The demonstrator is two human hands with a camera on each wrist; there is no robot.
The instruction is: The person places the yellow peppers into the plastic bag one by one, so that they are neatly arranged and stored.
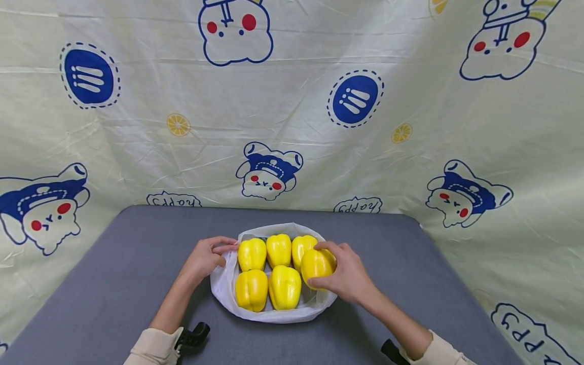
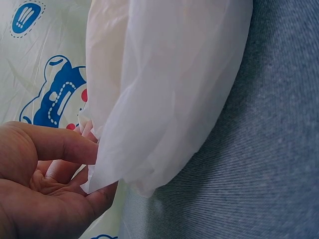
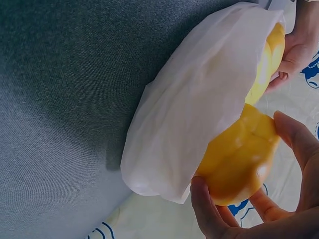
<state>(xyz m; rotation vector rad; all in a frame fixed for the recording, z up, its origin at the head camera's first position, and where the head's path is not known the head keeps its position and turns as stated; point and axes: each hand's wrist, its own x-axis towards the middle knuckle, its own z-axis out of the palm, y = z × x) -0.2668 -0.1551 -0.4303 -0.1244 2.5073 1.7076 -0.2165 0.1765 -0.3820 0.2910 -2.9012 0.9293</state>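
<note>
A white plastic bag lies wide open on the grey table, its rim spread round several yellow bell peppers in two rows. My right hand grips one yellow bell pepper between thumb and fingers at the bag's right side. From the right wrist view, that pepper stands partly above the rim; whether it touches the others cannot be told. At the opposite side my left hand pinches the rim, and in the left wrist view the thin bag passes between its thumb and fingers.
The grey table extends round the bag on all sides. Behind it hangs a pale curtain printed with cartoon figures and orange slices. Black wrist mounts sit at both cuffs.
</note>
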